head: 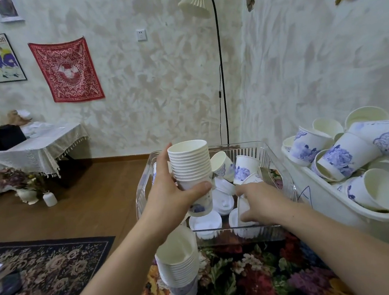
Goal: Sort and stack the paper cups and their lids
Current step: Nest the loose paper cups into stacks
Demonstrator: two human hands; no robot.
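Note:
My left hand [169, 193] grips a tall stack of white paper cups [190, 164] with blue flower prints, held upright over the clear plastic bin [276, 160]. My right hand [261, 202] reaches into that bin and holds a single cup [243, 208] lying on its side. More loose cups [246, 168] and white lids [205, 222] lie in the bin. A second stack of cups [179, 264] stands on the floral tablecloth below my left arm.
A white tub [325, 196] at the right is heaped with several loose cups. A floor lamp [221, 72] stands behind the bin. Another person sits at a cloth-covered table [33, 150] at far left. A patterned rug [47, 266] covers the floor.

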